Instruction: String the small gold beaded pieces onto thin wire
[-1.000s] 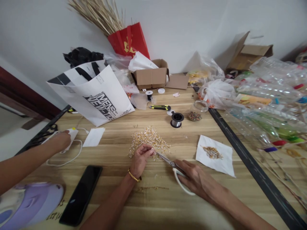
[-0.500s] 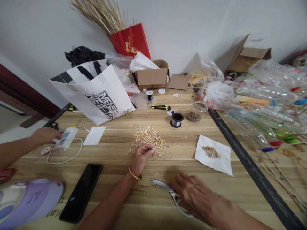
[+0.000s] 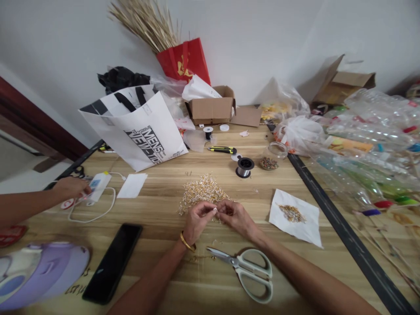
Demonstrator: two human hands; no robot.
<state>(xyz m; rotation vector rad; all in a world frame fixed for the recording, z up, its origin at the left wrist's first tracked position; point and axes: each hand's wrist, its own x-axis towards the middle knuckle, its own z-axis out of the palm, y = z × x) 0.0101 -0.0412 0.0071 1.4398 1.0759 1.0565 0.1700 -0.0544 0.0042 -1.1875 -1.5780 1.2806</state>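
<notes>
My left hand (image 3: 197,221), a gold bracelet at its wrist, pinches a tiny shiny bead (image 3: 215,209) between thumb and fingertips. Against it, at the same spot, my right hand (image 3: 236,218) has its fingertips pressed together; what lies between them is too small to make out. Just beyond both hands spreads a heap of gold and clear beads (image 3: 203,190). Pale-handled scissors (image 3: 241,264) lie on the table below my right hand, blades pointing left. A thin gold chain (image 3: 201,258) rests by the blade tips.
At left another person's hand (image 3: 74,188) touches a white power strip (image 3: 97,186). A phone (image 3: 113,262) lies nearer me. White paper (image 3: 295,218) bears more gold pieces at right. Behind are a wire spool (image 3: 244,167), a bead jar (image 3: 269,162) and a yellow-black cutter (image 3: 221,150).
My right hand has let go of the scissors and moved up and left to meet my left hand. The scissors now lie on the table. The view has shifted slightly.
</notes>
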